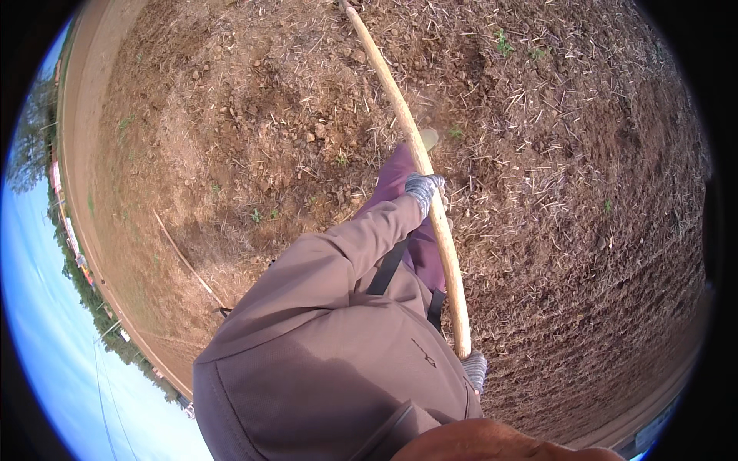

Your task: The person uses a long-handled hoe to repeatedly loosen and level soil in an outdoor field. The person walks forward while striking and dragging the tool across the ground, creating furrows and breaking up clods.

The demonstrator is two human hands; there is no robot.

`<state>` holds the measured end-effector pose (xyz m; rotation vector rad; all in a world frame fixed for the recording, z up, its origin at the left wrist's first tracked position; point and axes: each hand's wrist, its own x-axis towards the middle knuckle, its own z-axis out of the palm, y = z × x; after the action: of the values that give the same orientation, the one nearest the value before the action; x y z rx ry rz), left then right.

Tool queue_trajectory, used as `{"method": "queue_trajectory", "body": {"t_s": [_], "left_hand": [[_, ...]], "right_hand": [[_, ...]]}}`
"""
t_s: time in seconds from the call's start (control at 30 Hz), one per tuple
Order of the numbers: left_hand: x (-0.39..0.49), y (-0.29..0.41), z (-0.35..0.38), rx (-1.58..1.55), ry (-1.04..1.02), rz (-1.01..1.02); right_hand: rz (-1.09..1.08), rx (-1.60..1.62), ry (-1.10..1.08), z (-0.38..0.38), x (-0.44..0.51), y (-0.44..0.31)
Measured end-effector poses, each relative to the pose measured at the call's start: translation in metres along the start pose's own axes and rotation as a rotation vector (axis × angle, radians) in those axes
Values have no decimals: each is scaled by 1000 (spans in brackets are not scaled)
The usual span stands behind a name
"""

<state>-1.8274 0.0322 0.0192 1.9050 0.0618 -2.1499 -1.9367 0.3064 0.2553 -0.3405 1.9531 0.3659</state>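
Note:
A long, pale wooden pole runs from the top edge of the view down to my right side. Its far end reaches the frame's edge, so I cannot tell what tool it may belong to. Around its middle, my left hand in a grey striped knit glove is closed. My right hand, gloved alike, grips the near end close to my hip and is partly hidden by my jacket. Beneath the pole are my purple trousers and the tip of one shoe.
Brown tilled soil strewn with dry straw spreads all round, with clods ahead and a few green weeds. At left a thin stick lies on the ground. A dirt track and trees border the field.

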Motion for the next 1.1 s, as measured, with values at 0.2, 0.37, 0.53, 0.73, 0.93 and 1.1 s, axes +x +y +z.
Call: {"method": "queue_trajectory", "body": {"t_s": [0.2,0.37,0.53,0.73,0.93,1.1], "left_hand": [[37,24,-18,-27,-11,58],[46,26,-48,-100,-120,-47],[41,69,-52,-104,-152,-13],[63,119,-37,-141,-320,96],[63,18,-62,-3,-204,-203],[55,26,-56,29,-68,-262]], "right_hand": [[37,-101,-37,19,6,0],[95,-101,-78,58,36,1],[-62,-64,8,62,45,-14],[-21,-103,12,58,26,-21],[123,-33,-100,76,-33,37],[113,98,-118,128,-26,42]]}}
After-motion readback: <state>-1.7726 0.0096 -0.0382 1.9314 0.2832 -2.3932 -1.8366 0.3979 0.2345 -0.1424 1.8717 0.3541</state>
